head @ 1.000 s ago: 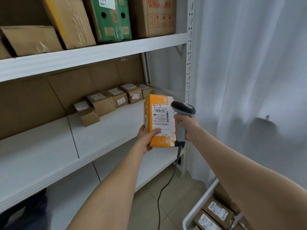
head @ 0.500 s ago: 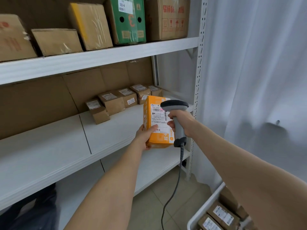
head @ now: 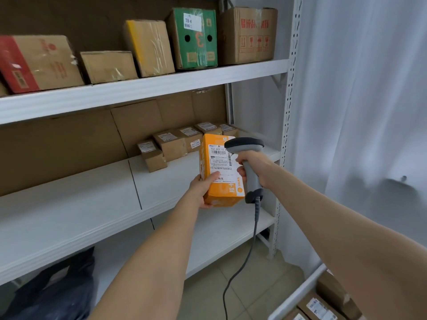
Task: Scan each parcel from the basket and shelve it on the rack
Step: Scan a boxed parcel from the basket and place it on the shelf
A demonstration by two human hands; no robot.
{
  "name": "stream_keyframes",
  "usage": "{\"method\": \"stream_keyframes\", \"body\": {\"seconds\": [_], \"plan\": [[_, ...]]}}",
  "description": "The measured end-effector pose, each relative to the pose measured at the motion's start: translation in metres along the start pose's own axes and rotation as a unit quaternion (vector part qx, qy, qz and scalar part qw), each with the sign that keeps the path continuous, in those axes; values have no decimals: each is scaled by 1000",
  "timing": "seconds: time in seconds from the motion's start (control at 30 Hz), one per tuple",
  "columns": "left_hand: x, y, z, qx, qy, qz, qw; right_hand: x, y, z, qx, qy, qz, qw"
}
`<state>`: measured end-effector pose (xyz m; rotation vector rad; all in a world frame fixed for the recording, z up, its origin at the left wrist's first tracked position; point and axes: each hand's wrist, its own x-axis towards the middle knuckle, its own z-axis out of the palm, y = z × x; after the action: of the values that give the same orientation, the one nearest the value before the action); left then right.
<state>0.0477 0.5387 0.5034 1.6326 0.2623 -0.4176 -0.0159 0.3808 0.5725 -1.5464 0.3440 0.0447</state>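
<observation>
My left hand [head: 203, 188] grips an orange parcel [head: 219, 181] from below and behind, its white barcode label facing me. My right hand [head: 254, 166] is closed around the grey handle of a corded barcode scanner [head: 245, 144], whose dark head sits just right of the label's top edge. Both are held in front of the white rack's middle shelf [head: 92, 192]. At the bottom right is the white basket [head: 298, 294], with brown labelled parcels [head: 321, 307] inside.
A row of small brown labelled boxes [head: 171, 144] lines the back right of the middle shelf. Larger cartons, among them a green one [head: 194, 40], fill the top shelf. A dark bag [head: 57, 289] lies low at the left. A white curtain [head: 360, 112] hangs at the right.
The parcel and scanner have shifted a little left and lower toward the middle shelf, and the scanner head now overlaps the label's top right corner. More of the top shelf shows.
</observation>
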Motion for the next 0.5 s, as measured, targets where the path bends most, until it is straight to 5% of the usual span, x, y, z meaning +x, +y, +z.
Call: {"method": "stream_keyframes", "body": {"seconds": [0.5], "plan": [[35,55,-164,-123,111,-4,986,85,-27,147,119,-64,34,990]]}}
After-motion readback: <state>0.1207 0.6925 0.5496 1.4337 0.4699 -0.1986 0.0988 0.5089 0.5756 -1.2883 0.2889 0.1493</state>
